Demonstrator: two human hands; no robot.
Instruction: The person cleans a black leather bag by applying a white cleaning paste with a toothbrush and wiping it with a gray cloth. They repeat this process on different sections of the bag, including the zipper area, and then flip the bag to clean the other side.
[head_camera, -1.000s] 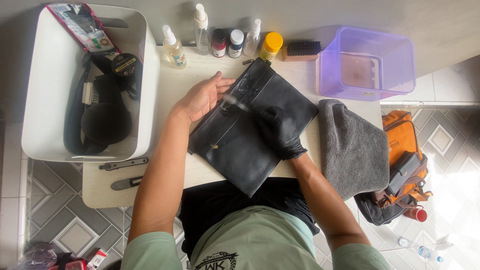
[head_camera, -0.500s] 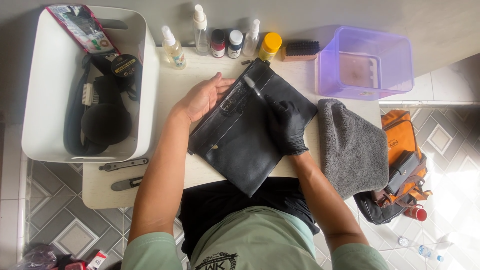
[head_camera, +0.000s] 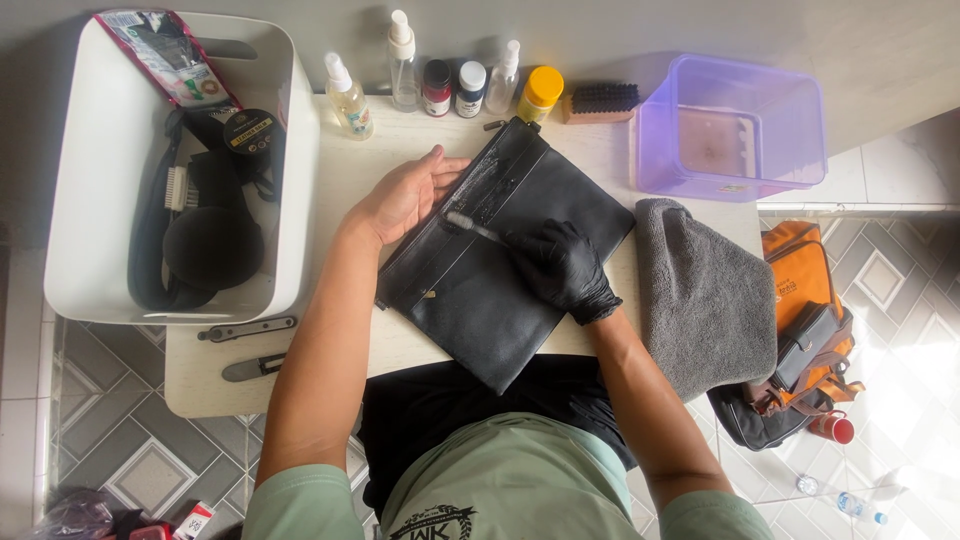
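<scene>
**Gloved hand brushes a black pouch held flat on the table**

The right hand (head_camera: 562, 268), in a black glove, is closed around the handle of a small brush (head_camera: 470, 226). The pale brush head points up and left and touches the pouch (head_camera: 500, 290) near its zip edge, where a whitish smear of foam shows on the leather.

The left hand (head_camera: 410, 193) is bare and lies open, palm down, fingers spread toward the pouch's top left edge. It grips nothing; its fingertips press on the pouch just beside the brush head.

The pouch lies flat and turned at an angle on the white table (head_camera: 330, 180), one corner toward the bottles and the opposite corner hanging over the near edge at the person's lap. It sits directly under both hands.

A grey towel (head_camera: 705, 300) is draped just right of the pouch. A row of bottles (head_camera: 440, 80) stands behind it, beside a purple tub (head_camera: 790, 150). A white bin (head_camera: 110, 170) sits to the left.
</scene>
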